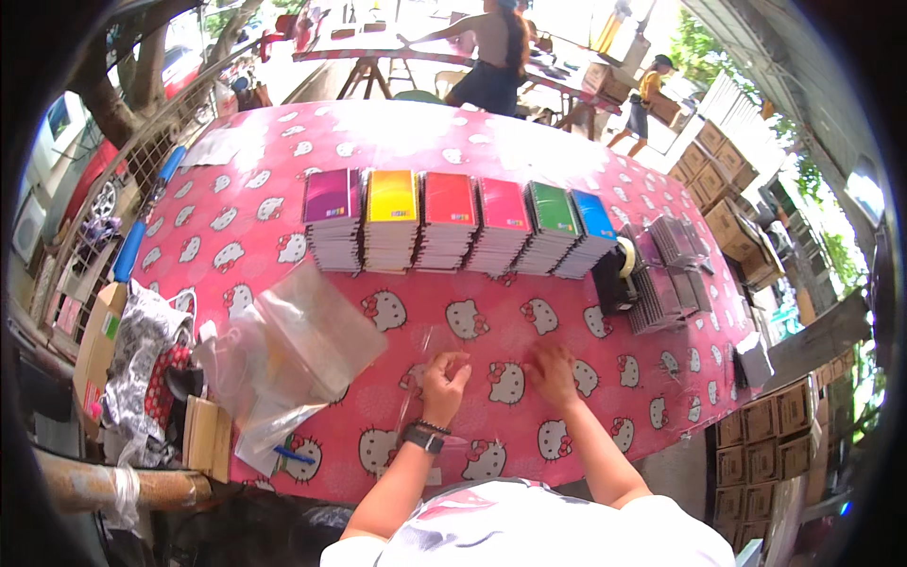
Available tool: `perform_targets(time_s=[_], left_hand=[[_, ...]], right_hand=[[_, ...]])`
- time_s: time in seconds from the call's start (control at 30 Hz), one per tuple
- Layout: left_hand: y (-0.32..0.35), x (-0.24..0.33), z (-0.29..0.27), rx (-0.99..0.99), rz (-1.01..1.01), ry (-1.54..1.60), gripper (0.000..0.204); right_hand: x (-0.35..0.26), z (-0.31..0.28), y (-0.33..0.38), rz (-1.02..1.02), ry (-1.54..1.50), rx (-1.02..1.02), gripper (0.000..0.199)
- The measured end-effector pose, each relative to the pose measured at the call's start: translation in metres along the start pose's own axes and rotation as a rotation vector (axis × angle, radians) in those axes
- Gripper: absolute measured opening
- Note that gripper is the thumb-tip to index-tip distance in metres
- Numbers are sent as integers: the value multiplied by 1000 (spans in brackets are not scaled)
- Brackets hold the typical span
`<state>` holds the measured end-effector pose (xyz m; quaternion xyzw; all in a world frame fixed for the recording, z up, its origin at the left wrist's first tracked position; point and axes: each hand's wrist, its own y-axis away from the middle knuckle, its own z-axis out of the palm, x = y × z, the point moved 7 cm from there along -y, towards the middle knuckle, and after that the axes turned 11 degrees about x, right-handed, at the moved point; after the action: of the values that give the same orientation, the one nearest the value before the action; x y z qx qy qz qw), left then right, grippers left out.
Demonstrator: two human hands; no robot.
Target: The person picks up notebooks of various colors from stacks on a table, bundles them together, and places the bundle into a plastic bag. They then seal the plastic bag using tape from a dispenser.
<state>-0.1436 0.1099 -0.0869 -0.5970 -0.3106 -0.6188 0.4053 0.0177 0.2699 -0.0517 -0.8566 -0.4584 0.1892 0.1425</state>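
Observation:
My left hand (444,386), with a dark watch on its wrist, is low over the pink tablecloth. Its fingers curl in toward the thumb; whether anything thin is between them is hidden. Faint edges of a clear plastic sleeve (408,408) show beside it. To the right, my right hand (554,372) rests on the cloth, fingers stretched forward and slightly blurred, nothing visible in them. Beyond both hands stands a row of spiral notebook stacks, with purple (331,197), yellow (392,197), red (449,198), pink (504,204), green (552,208) and blue (593,215) covers.
Clear plastic bags (312,331) lie left of my hands, with a blue pen (295,455) nearby. A black tape dispenser (614,279) and wrapped stacks (666,293) stand at the right. Cardboard boxes (777,411) are piled beyond the table (510,312). Other people are farther off.

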Motion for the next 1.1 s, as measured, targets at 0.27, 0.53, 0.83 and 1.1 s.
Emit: perform_targets(time_s=[0.27,0.53,0.83,1.1], left_hand=[[0,-2,-10,33,-322,533,28],[14,-39,-8,-72,-507,568,22],[15,-40,-4,-77,-539,724,25],[6,20,-36,-29,-709,1372,38]], right_hand=[[-108,-58,-131,-310,-431,280,25],[-316,15,-259,-615,-284,312,27],[-322,35,-261,-649,-273,314,9],[-178,-27,-164,-249,-674,-516,14]])
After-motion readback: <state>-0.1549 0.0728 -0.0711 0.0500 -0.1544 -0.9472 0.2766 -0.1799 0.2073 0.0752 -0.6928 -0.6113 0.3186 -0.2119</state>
